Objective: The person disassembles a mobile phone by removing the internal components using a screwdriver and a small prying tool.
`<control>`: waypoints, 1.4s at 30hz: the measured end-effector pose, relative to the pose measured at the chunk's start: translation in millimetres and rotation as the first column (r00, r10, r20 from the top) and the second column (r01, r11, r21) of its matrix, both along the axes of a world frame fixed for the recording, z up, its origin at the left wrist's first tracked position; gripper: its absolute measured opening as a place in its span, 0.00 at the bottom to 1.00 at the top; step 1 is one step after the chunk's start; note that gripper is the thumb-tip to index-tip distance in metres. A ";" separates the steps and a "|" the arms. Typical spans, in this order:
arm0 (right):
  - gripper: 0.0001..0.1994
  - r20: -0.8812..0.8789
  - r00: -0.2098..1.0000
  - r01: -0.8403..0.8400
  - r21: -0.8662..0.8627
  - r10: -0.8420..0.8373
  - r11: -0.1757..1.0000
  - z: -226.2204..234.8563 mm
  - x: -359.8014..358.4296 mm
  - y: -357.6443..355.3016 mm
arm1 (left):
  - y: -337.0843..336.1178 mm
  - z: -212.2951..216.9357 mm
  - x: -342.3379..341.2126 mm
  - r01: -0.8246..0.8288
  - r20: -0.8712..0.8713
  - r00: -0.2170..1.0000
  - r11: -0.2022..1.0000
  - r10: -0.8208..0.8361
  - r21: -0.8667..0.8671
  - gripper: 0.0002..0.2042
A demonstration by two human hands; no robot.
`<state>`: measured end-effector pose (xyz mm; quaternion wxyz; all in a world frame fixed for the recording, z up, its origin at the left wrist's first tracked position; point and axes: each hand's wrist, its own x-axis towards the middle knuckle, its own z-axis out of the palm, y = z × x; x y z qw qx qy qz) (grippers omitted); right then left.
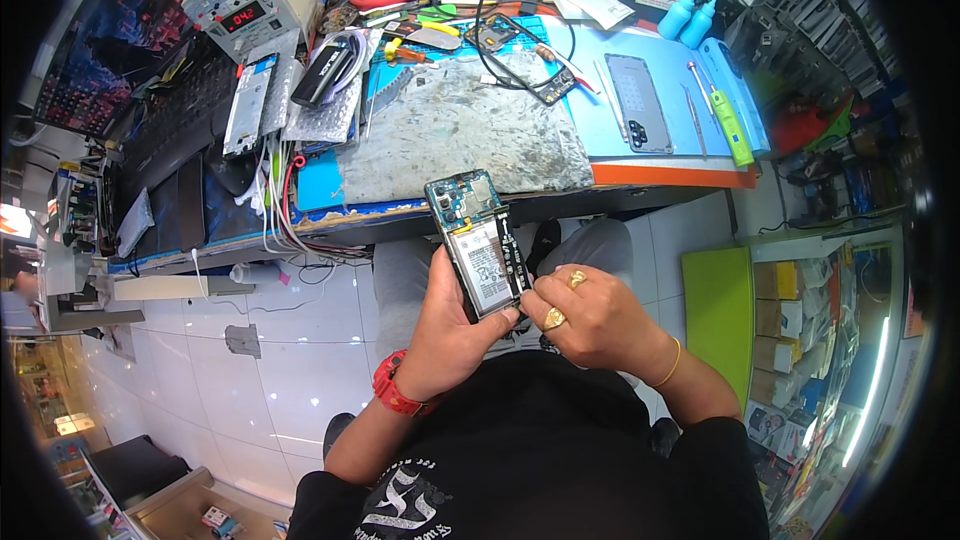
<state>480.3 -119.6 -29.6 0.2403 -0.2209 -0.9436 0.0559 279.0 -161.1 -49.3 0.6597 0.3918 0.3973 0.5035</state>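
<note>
An opened smartphone (462, 202) with its back off rests tilted in my left hand (440, 340), above my lap and just in front of the bench. Its blue circuit board and camera lenses show at the top end. Below them lies a white-labelled battery (486, 265), with a dark flex strip (511, 258) along its right side. My left fingers wrap the phone's left edge, and the thumb lies at the bottom edge. At the lower right corner, my right hand (595, 315) is closed with curled fingers; whatever its fingertips pinch is hidden.
On the bench lies a stained grey mat (470, 125). To its right are a phone back cover (640, 105), tweezers (694, 120) and a green screwdriver (730, 125). A power supply (240, 15), a phone frame (250, 105) and loose cables crowd the left.
</note>
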 end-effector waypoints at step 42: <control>0.06 0.218 0.957 -0.250 0.297 0.190 0.922 3.7 5.9 9.4 | -1.2 5.9 0.6 0.083 -0.065 0.994 0.995 -0.086 -0.058 0.39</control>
